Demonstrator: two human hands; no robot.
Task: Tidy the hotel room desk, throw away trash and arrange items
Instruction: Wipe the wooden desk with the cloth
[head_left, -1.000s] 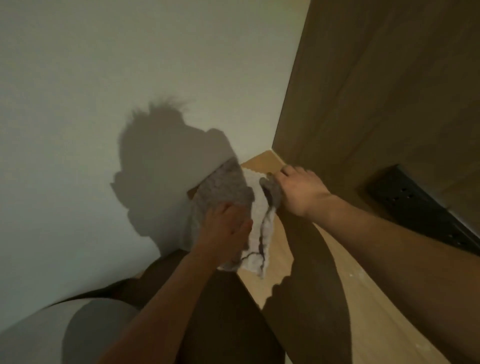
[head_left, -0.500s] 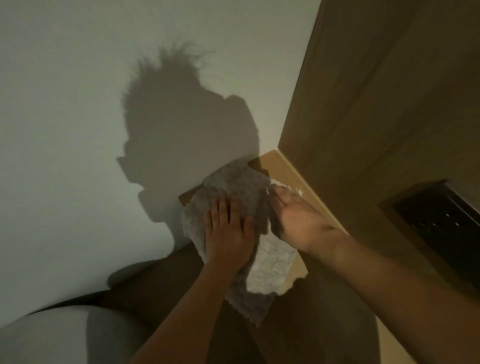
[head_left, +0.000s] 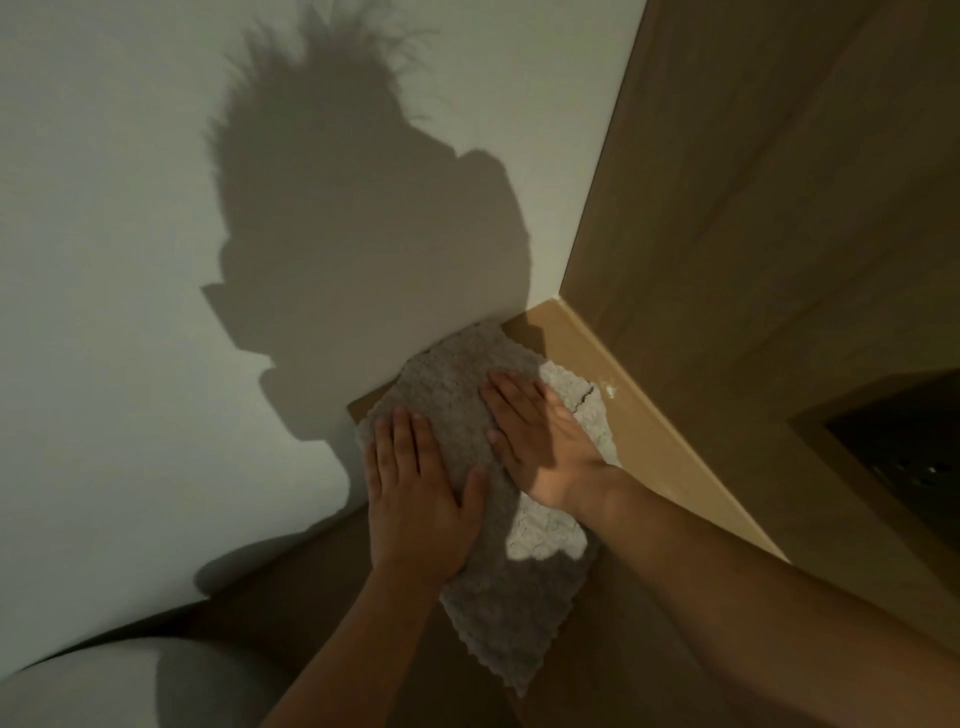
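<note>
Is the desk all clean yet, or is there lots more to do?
Not yet. Done: no trash visible on this desk corner. In hand: left hand and right hand press a cloth flat. Left: white specks beside it; the remaining desk is out of view.

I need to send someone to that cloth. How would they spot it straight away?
Find the corner where the white wall meets the brown wood panel; the narrow wooden desk runs into it. The cloth lies flat on the desk's end, under the left hand and right hand. It alone is pale grey, bumpy-textured and zigzag-edged.
</note>
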